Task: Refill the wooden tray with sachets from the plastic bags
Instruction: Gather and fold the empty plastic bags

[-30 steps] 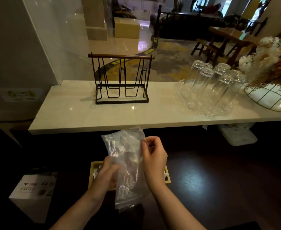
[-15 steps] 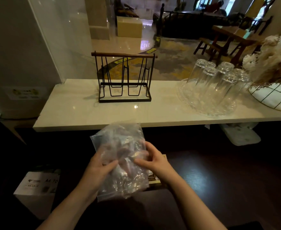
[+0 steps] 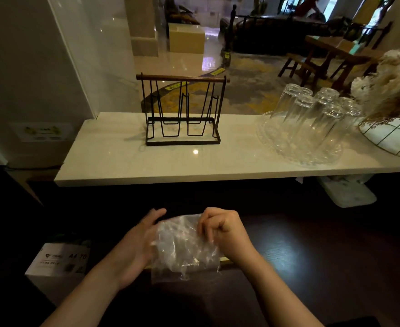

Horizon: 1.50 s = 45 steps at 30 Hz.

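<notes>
A crumpled clear plastic bag (image 3: 185, 246) lies low over the dark lower counter between my hands. My right hand (image 3: 225, 232) grips the bag's right upper edge with curled fingers. My left hand (image 3: 135, 244) lies flat against the bag's left side, fingers fairly straight and blurred. The wooden tray (image 3: 225, 260) is almost wholly hidden under the bag; only a thin strip of its front rim shows at the bag's lower right. I cannot make out any sachets.
A white marble shelf (image 3: 114, 159) runs across above the counter. It carries a black wire rack (image 3: 182, 109) with a wooden bar, several upturned glasses on a glass tray (image 3: 312, 119), and a wire basket of dried flowers (image 3: 392, 119). A white box (image 3: 60, 260) sits at lower left.
The bag has come down from an upright hold to a low, flattened bundle over the tray. Both hands lowered with it, and my right hand's fingers have curled onto its edge.
</notes>
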Each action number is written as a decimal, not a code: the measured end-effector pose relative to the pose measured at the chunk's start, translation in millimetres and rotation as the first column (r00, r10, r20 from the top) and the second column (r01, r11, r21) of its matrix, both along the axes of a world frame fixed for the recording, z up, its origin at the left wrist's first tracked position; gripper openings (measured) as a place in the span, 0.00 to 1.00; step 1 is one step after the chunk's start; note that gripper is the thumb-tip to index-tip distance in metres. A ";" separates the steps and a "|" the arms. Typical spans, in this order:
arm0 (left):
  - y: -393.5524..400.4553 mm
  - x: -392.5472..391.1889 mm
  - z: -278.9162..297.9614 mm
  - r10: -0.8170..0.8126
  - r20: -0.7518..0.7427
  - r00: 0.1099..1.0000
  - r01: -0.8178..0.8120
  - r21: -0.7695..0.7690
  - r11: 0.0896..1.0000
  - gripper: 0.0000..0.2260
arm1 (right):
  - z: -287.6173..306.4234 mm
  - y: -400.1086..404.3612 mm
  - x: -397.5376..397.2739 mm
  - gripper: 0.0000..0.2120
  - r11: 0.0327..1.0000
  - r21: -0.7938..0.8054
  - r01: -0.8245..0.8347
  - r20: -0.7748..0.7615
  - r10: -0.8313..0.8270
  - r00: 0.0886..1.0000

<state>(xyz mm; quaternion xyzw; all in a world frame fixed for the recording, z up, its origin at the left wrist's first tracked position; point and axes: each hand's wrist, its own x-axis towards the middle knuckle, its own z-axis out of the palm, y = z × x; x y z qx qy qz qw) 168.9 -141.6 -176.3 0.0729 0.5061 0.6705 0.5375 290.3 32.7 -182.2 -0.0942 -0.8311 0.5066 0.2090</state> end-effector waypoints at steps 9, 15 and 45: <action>-7.5 -0.2 -11.6 -0.339 -0.042 0.940 0.337 -0.043 0.940 0.33 | -9.7 -8.6 -10.0 0.15 0.978 0.008 0.207 -0.095 -0.205 0.974; -9.7 -6.5 -22.5 -0.086 -0.162 0.983 0.076 -0.068 0.995 0.22 | -18.3 -16.0 -10.9 0.09 0.750 -0.606 0.265 0.030 -0.311 0.950; 117.2 180.4 -144.5 -0.387 -0.918 0.086 0.558 -0.277 0.782 0.14 | -141.3 -48.8 194.9 0.08 0.008 -0.613 0.790 0.483 -0.787 0.383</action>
